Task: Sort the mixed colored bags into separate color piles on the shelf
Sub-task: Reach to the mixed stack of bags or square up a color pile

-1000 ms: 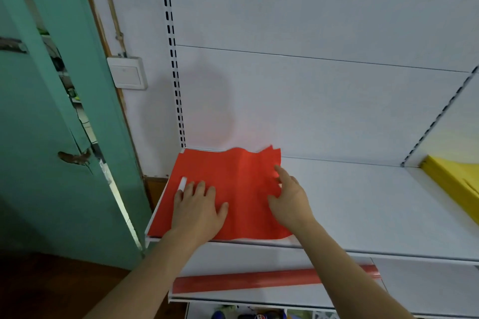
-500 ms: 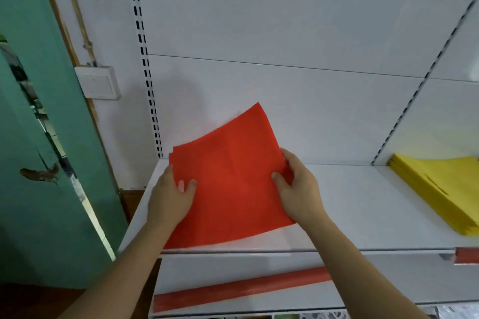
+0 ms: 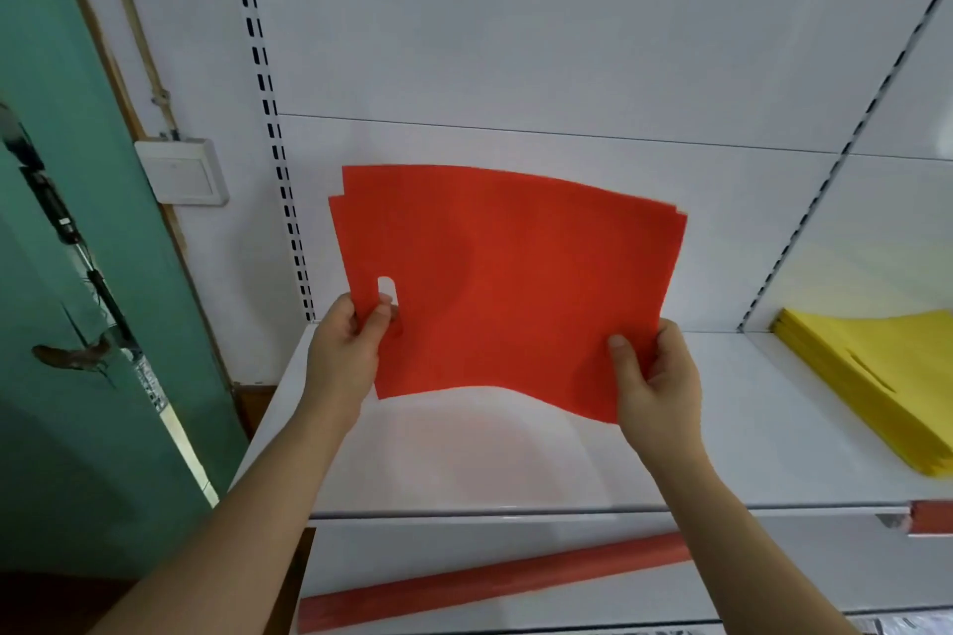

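Pinching red bags (image 3: 508, 289) — left hand (image 3: 344, 356), right hand (image 3: 657, 384) — above shelf (image 3: 515, 454).

red bags (image 3: 515, 284), yellow bags (image 3: 871, 376), white shelf (image 3: 515, 469), green door (image 3: 67, 222)

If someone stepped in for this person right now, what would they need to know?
Left hand: grips the red bags at their left edge, by the handle cut-out.
Right hand: pinches the lower right corner of the same bags.
The red bags, a thin stack, are held up above the white shelf, not lying on it.
Done: a yellow pile lies on the shelf to the right.
Left: set the red bags down as their own pile on the left part of the shelf, apart from the yellow. No other mixed bags are in view.
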The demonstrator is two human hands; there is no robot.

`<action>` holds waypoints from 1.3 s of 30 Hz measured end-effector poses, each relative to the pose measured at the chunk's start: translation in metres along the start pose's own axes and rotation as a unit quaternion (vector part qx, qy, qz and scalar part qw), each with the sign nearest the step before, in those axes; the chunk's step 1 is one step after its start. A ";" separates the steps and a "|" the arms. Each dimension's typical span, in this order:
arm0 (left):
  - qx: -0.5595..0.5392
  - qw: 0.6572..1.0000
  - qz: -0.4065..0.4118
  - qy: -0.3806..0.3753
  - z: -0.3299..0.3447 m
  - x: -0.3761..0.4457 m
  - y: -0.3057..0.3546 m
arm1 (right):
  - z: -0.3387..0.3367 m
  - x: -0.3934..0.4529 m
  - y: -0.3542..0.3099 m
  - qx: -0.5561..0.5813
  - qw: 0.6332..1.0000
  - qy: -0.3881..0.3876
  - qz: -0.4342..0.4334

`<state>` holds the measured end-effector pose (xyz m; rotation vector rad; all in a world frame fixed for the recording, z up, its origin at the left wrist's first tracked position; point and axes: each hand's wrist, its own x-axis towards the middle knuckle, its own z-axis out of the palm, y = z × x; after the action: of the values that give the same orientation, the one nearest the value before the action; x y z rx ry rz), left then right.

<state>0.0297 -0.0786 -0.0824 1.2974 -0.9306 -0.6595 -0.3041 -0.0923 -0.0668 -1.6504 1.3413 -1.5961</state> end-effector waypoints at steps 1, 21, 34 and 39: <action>0.004 1.000 -0.005 -0.010 0.000 -0.003 -0.001 | 0.000 -0.002 0.006 -0.003 1.000 -0.009 0.006; 0.183 0.975 0.119 0.045 0.014 -0.024 0.003 | -0.020 -0.023 0.015 -0.104 0.993 0.064 0.001; 0.122 0.958 0.199 -0.167 0.147 -0.083 0.018 | -0.161 -0.123 0.003 -0.320 0.928 0.194 0.002; 0.098 0.939 0.203 -0.260 0.222 -0.143 0.032 | -0.242 -0.166 0.000 -0.354 0.898 0.257 0.050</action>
<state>-0.2362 -0.0643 -0.0767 1.0633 -1.6827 -0.6012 -0.5048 0.1204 -0.0945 -1.5098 2.4708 -1.6503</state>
